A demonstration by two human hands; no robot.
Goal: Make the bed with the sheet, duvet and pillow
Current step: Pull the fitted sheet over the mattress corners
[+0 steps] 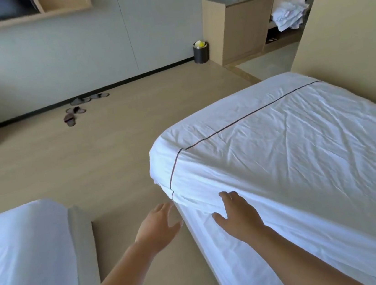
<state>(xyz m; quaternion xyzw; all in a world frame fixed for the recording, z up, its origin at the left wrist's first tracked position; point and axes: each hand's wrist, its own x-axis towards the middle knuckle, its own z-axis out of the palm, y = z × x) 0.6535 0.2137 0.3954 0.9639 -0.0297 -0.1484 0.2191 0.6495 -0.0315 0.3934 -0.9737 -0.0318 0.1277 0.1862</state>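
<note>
Sheet point(291, 152) lay spread over the bed point(246, 268) on the right, long axis running away up-right, foot corner point(162, 176) just ahead of both grips. Right grip point(237, 214) nearer, fingers spread flat on the side drape, holding nothing. Left grip point(159, 225) wide, just beside the hanging edge - contact unclear.

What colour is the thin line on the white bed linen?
The line is dark reddish-brown; head view.

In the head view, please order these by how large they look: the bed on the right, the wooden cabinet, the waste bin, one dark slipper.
1. bed, also nearest the camera.
2. wooden cabinet.
3. waste bin and slipper: nearly alike, so not ranked.
</note>
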